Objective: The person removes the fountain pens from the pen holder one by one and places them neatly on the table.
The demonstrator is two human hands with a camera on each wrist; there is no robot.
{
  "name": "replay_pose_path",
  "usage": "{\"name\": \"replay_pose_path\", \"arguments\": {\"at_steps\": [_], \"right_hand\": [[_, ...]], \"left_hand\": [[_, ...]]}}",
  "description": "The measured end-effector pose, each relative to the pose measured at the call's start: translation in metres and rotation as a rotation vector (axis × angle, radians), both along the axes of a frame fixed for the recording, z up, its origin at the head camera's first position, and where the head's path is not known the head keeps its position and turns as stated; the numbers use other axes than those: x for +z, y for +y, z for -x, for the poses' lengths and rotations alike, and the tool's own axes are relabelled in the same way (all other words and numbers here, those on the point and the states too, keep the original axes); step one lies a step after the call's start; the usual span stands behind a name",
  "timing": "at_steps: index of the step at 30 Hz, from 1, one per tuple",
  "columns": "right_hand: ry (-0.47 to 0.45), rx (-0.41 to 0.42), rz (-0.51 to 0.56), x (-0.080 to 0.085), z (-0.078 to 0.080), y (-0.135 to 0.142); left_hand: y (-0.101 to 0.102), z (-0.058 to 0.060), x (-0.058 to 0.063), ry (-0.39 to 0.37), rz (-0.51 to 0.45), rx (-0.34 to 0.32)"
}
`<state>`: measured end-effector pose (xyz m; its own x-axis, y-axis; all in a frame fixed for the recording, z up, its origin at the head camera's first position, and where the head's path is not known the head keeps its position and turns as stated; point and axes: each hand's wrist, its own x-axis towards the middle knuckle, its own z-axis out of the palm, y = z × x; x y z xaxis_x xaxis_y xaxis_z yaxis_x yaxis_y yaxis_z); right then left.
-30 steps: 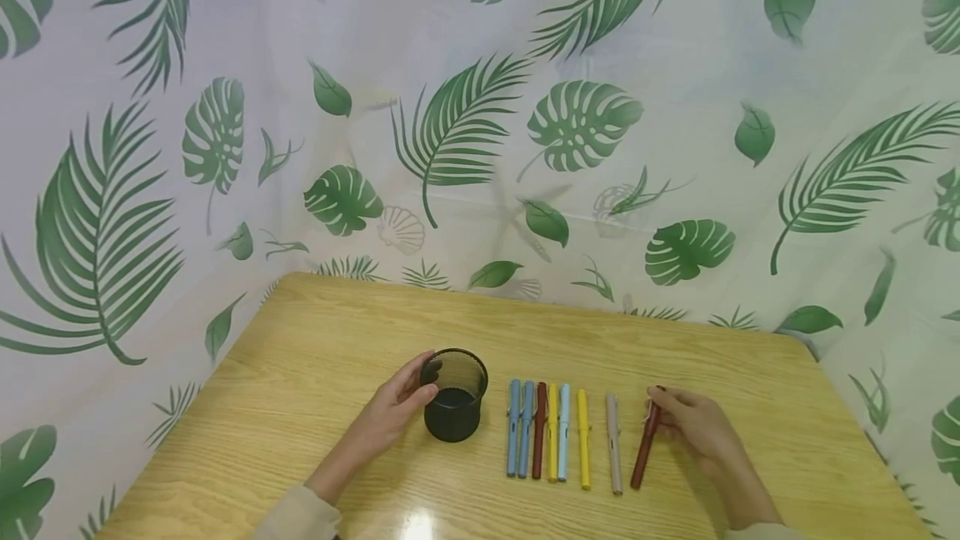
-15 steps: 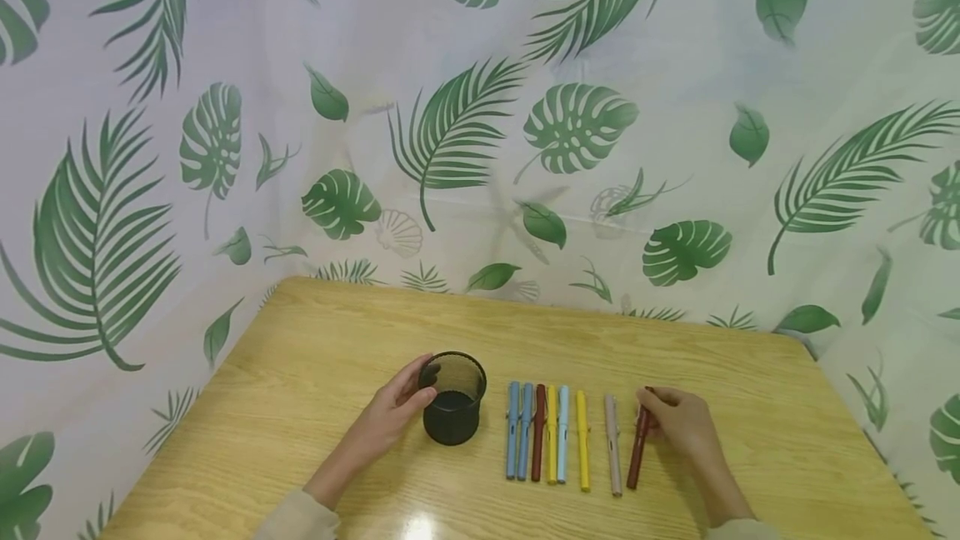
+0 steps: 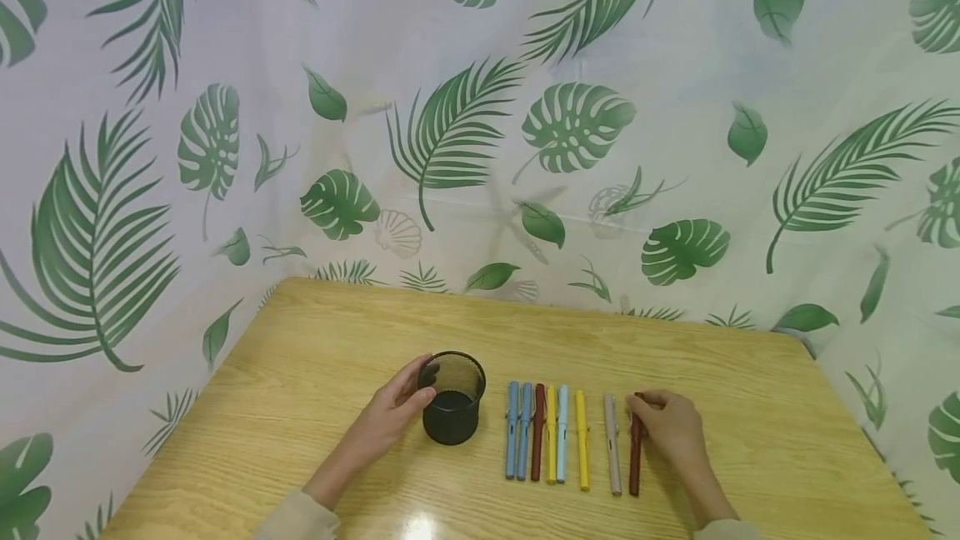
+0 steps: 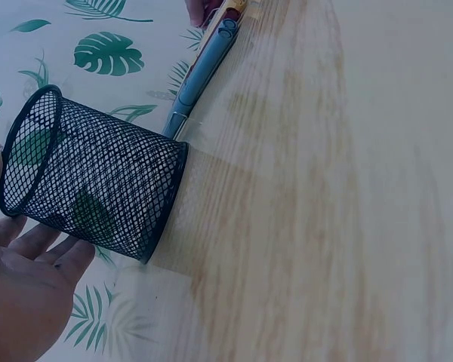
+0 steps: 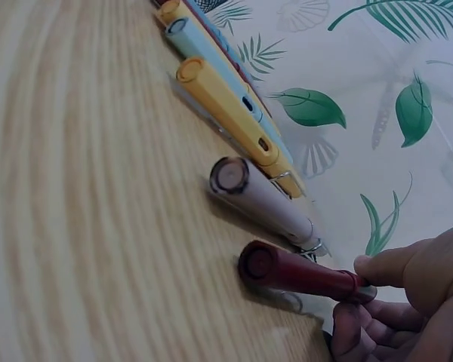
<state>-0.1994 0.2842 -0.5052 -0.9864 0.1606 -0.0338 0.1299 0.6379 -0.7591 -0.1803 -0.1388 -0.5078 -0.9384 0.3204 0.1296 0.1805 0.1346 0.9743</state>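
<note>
My left hand [image 3: 386, 419] holds a black mesh pen cup [image 3: 452, 423] by its left side, thumb at the rim and fingers round the back. The cup stands upright on the wooden table. At the right end of a row of pens, my right hand [image 3: 675, 427] pinches a dark red pen [image 5: 306, 275] near its far, clip end. Just left of that pen lies a greyish-pink pen [image 3: 612, 444], then a yellow pen [image 3: 582, 440].
Between the cup and the yellow pen lie a light blue pen [image 3: 562, 436], another yellow pen [image 3: 552, 440], a second dark red pen [image 3: 538, 432] and two blue pens [image 3: 512, 432]. A leaf-patterned cloth [image 3: 465, 273] rises behind the table [image 3: 337, 323].
My right hand has shifted left with the dark red pen, which now lies nearer the greyish-pink pen and straighter, almost parallel to it. The left hand and cup stay in place.
</note>
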Motion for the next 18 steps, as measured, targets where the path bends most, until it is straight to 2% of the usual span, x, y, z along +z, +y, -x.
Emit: {"name": "replay_pose_path", "arguments": {"at_steps": [7,18], "right_hand": [[0.014,0.002,-0.089,-0.0022,0.0004,-0.0019],[0.024,0.014,-0.075,-0.0008,-0.0017,-0.0054]], "left_hand": [[0.0,0.0002,0.0,0.01,-0.002,-0.005],[0.0013,0.0001,0.0002,0.026,0.001,0.003]]}}
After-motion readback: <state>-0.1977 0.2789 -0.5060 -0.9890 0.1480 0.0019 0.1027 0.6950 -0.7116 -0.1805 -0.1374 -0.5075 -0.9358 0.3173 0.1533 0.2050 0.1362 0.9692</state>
